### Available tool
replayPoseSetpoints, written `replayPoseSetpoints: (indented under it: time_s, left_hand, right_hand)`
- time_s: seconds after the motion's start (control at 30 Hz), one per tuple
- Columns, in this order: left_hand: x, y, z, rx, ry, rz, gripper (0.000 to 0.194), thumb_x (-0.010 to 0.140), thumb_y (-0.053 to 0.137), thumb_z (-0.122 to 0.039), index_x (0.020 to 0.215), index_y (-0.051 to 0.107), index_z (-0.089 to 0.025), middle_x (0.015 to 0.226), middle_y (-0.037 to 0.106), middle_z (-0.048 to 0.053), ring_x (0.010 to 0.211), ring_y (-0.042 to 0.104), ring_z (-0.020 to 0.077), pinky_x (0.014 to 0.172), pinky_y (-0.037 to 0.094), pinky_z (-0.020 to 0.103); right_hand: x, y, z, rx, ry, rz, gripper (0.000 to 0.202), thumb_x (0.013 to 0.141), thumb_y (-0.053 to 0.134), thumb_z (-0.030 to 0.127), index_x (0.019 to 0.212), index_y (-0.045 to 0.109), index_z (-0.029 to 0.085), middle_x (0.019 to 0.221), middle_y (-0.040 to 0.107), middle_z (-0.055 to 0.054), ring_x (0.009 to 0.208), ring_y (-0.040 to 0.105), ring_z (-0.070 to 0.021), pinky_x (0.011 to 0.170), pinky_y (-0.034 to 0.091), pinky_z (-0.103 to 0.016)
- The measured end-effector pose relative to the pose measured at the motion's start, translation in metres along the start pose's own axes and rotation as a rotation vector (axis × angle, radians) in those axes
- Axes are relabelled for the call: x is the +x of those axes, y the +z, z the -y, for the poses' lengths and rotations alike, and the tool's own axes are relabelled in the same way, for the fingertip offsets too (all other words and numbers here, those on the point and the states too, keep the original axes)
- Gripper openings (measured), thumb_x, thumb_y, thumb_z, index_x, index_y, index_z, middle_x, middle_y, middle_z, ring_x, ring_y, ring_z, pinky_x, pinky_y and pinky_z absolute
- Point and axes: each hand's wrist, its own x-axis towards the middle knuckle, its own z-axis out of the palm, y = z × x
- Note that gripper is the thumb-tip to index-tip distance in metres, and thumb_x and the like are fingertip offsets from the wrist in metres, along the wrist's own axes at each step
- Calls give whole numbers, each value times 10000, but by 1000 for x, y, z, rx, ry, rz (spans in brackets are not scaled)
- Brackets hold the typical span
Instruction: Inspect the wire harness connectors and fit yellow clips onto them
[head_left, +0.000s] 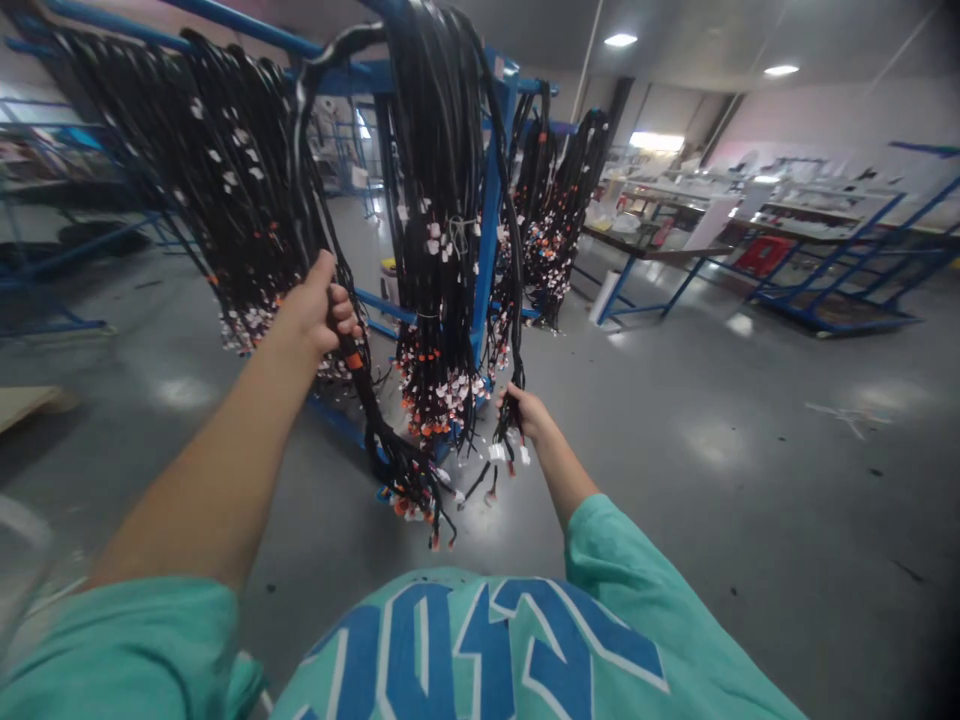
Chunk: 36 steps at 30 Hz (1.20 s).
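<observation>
A thick black wire harness (301, 150) hangs over the end of a blue rack, one length down each side. My left hand (319, 308) is wrapped round its left length, just above an orange band. Below that hand the harness splits into many branches with orange, white and blue connectors (411, 500). My right hand (519, 408) grips the thinner right length near its lower end, where white and reddish connectors dangle. Between my hands hangs a dense bundle of black harnesses (439, 130), tied with a pale string.
The blue rack's post (487, 220) stands behind the bundle. More harnesses (247, 190) hang along the left rail, others (559, 210) farther back. To the right are a worktable (645, 245), a red stool (763, 257) and a blue cart (840, 315). Scraps (851, 415) lie on the grey floor.
</observation>
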Motion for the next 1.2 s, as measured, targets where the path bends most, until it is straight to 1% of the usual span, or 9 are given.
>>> replayPoseSetpoints:
  time_s: [0.2, 0.4, 0.57, 0.67, 0.77, 0.87, 0.97, 1.07, 1.2]
  left_hand:
    - [26, -13, 38, 55, -3, -100, 486, 777, 454, -587, 503, 350, -199, 298, 300, -54, 240, 282, 86, 301, 330, 230]
    - [41, -20, 82, 81, -29, -165, 329, 729, 627, -357, 545, 444, -156, 372, 409, -40, 300, 374, 71, 309, 346, 185]
    - [53, -22, 101, 56, 39, -215, 234, 651, 690, -237, 588, 489, -137, 438, 468, -29, 355, 437, 72, 330, 369, 170]
    - [57, -25, 109, 30, 74, -235, 250, 611, 722, -257, 591, 505, -134, 445, 474, -27, 356, 434, 70, 335, 370, 172]
    - [59, -28, 113, 3, 109, -267, 311, 603, 730, -329, 561, 486, -141, 411, 436, -44, 319, 382, 53, 317, 330, 168]
    - [61, -33, 107, -27, 156, -304, 360, 628, 709, -387, 543, 449, -153, 380, 378, -69, 290, 327, 35, 302, 274, 158]
    - [67, -42, 86, -55, 214, -317, 393, 660, 675, -433, 542, 409, -169, 367, 338, -85, 277, 294, 30, 302, 254, 162]
    - [75, -55, 50, -77, 288, -320, 411, 692, 644, -456, 558, 367, -184, 364, 305, -101, 270, 268, 28, 311, 257, 168]
    - [86, -78, -14, -112, 451, -301, 411, 727, 613, -464, 577, 351, -187, 368, 295, -105, 275, 261, 28, 328, 270, 169]
  right_hand:
    - [21, -5, -24, -213, -63, -34, 185, 759, 598, 234, 644, 461, 184, 386, 512, 77, 328, 444, -80, 357, 303, -166]
    - [32, 7, -27, -286, -28, 184, 195, 669, 666, 298, 645, 515, 178, 480, 589, 26, 419, 524, -117, 440, 392, -220]
    - [38, 10, -13, -272, 59, 437, 396, 552, 744, 361, 879, 584, 205, 745, 677, -25, 634, 632, -182, 558, 468, -281]
    - [51, 12, 2, -120, 56, 551, 459, 555, 743, 395, 953, 559, 263, 848, 672, -10, 756, 650, -201, 637, 492, -315]
    - [70, 22, 29, -7, -7, 611, 468, 558, 748, 369, 972, 551, 276, 849, 662, -2, 734, 650, -199, 665, 506, -352]
    - [85, 45, 69, -3, -99, 621, 462, 568, 743, 335, 980, 546, 268, 819, 655, 0, 617, 627, -161, 579, 509, -321]
    - [91, 78, 117, 0, -251, 573, 369, 609, 716, 316, 932, 551, 250, 679, 611, 36, 456, 525, -86, 408, 426, -208]
    - [85, 115, 159, 2, -533, 548, 234, 689, 658, 318, 873, 542, 233, 523, 482, 86, 336, 355, -38, 310, 291, -154]
    - [64, 169, 199, -6, -835, 491, 170, 752, 619, 325, 864, 525, 240, 505, 423, 97, 331, 322, -36, 300, 270, -151]
